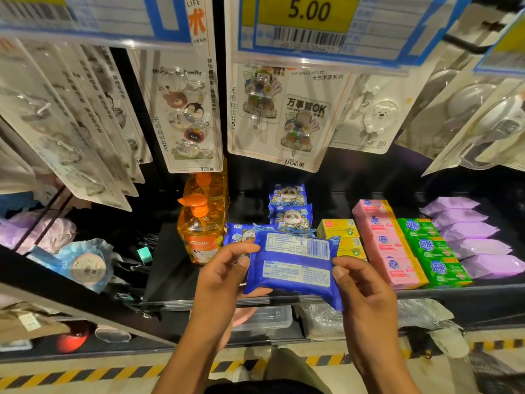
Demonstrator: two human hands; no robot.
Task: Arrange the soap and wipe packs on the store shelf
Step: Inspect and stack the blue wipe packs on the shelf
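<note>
I see both forearms reaching up from the bottom of the view, palms turned inward toward each other. Between them is a flat blue plastic wipe pack (295, 265), printed back and barcode facing me. The left hand (224, 268) grips the pack's left end, its fingers (244, 263) curled, thumb on top and the rest tucked underneath. The right hand (366, 291) pinches the right end the same way, thumb pressed on the upper face. The pack sits slightly tilted, its right corner lower, held above the front edge of the black store shelf (170, 265).

Just behind the held pack, a row of blue panda-print wipe packs (289, 217) runs toward the back of the shelf. One more blue pack (238, 234) lies beside the row on the left, partly hidden by the left hand. Left of these stand orange pump bottles of liquid soap (200, 231). To the right come yellow soap boxes (336, 228), then a row of pink soap bars (383, 243), a row of green soap bars (434, 251), and soft purple packs (471, 237) at the far right. Carded adhesive hooks (284, 115) hang above, under a yellow price tag (308, 12) reading 5.00.
</note>
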